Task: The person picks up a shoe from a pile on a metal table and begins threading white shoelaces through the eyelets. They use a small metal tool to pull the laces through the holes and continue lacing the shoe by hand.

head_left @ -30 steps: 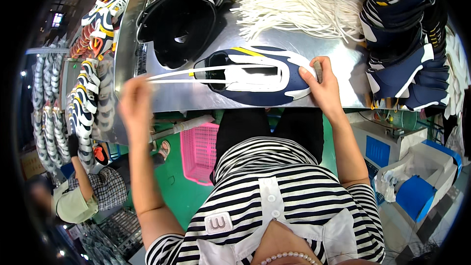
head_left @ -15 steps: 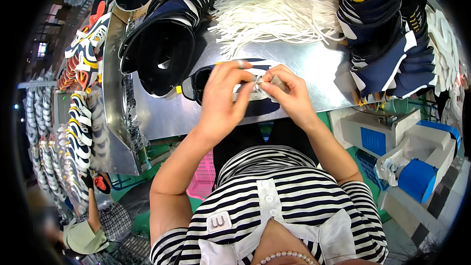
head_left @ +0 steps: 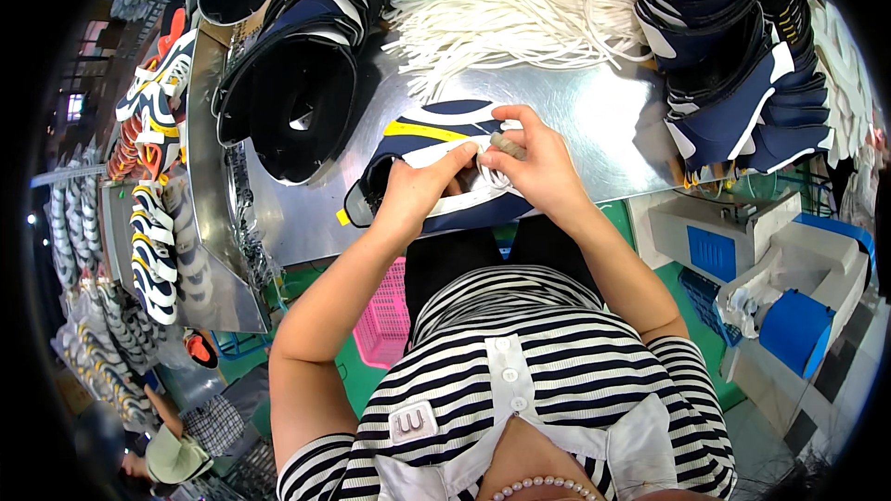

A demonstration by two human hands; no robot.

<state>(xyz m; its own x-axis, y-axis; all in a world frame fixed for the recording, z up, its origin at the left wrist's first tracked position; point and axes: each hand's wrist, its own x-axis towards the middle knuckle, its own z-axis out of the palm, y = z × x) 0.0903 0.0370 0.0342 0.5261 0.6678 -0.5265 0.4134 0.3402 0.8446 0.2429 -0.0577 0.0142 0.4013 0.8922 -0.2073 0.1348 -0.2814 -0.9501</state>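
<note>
A navy, white and yellow shoe upper [head_left: 408, 131] lies on the metal table in front of me, its dark collar opening toward the left. My left hand [head_left: 415, 189] reaches into that opening, fingers partly hidden inside, with the thumb on top at the eyelet area. It grips the upper between thumb and fingers. Over the upper's front part, my right hand [head_left: 548, 165] pinches a white shoelace [head_left: 496, 177] close to the left thumb. A beige finger cover [head_left: 508, 145] sits on one right finger. The exact eyelet is too small to tell.
A heap of white laces [head_left: 520, 14] lies behind the upper. Nested navy uppers [head_left: 288, 111] stand at left, and tall stacks of uppers [head_left: 733, 121] at right. A pink basket [head_left: 382, 320] is below the table edge. A person [head_left: 176, 455] is at lower left.
My left hand has gone from pinching at the lace to reaching inside the upper. The right hand has shifted slightly, still at the lace, and more of the upper shows.
</note>
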